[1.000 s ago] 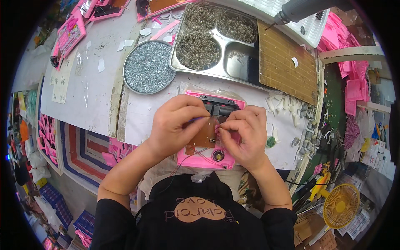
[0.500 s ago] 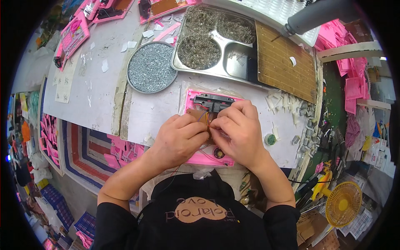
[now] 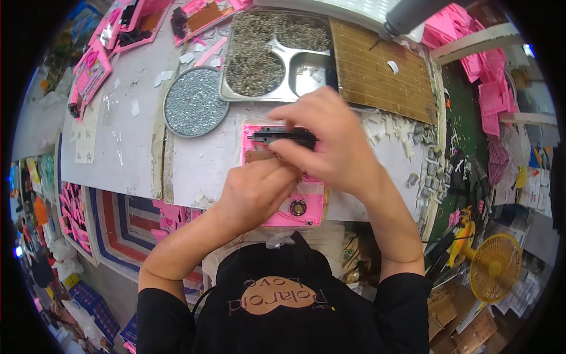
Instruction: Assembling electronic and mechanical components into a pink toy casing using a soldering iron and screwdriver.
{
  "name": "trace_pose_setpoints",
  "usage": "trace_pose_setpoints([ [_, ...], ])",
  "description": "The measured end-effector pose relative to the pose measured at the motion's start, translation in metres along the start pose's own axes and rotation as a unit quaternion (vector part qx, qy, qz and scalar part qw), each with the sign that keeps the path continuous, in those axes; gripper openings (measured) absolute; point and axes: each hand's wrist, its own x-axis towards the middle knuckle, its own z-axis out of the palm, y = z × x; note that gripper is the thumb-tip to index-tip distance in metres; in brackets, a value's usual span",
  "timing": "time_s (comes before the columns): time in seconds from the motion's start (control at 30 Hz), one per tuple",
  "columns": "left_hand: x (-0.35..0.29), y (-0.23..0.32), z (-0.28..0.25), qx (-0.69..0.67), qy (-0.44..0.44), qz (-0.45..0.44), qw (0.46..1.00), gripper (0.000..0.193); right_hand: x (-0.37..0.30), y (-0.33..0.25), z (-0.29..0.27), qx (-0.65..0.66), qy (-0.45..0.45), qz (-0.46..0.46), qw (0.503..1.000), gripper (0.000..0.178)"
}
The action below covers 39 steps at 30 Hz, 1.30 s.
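A pink plastic case (image 3: pixel 315 215) lies in front of me, its inside facing up. In it are a long black mechanism (image 3: pixel 283 137), a brown board (image 3: pixel 255 156) and a round black speaker (image 3: pixel 298 207). My left hand (image 3: pixel 256 192) rests over the board with its fingers curled; what they pinch is hidden. Above the case is my right hand (image 3: pixel 330 141), slightly blurred, thumb and fingers apart on either side of the black mechanism. Whether it touches the mechanism I cannot tell. Thin wires show beside the speaker.
A round dish of small silver screws (image 3: pixel 196 103) and a steel tray of small springs (image 3: pixel 253 71) stand behind the case. Right of them lies a brown board (image 3: pixel 383 74) under a hanging grey screwdriver (image 3: pixel 407 17). White plastic pieces (image 3: pixel 389 133) and metal parts lie at right.
My right hand has lifted off the wires beside my left hand, moving up and opening over the black mechanism. My left hand stays at the board. The whole view has shifted slightly.
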Motion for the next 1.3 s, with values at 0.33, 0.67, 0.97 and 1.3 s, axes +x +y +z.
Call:
trace_pose_setpoints([
  [0.33,0.008,0.004,-0.005,-0.019,-0.031,-0.044,0.998,0.018,-0.188,-0.005,-0.053,0.166,0.281,0.367,0.871,0.022],
  [0.67,-0.007,-0.009,-0.019,0.013,-0.098,0.064,0.993,0.025,-0.023,-0.006,0.027,-0.066,0.025,0.023,0.997,0.018],
  [0.97,-0.029,-0.022,-0.032,-0.121,0.014,-0.168,0.978,0.014,-0.068,-0.009,0.026,-0.091,-0.012,0.011,0.996,0.010],
  [1.3,0.041,-0.003,-0.020,-0.114,-0.104,-0.147,0.977,0.009,-0.079,-0.049,0.039,-0.142,-0.011,0.019,0.990,0.025],
])
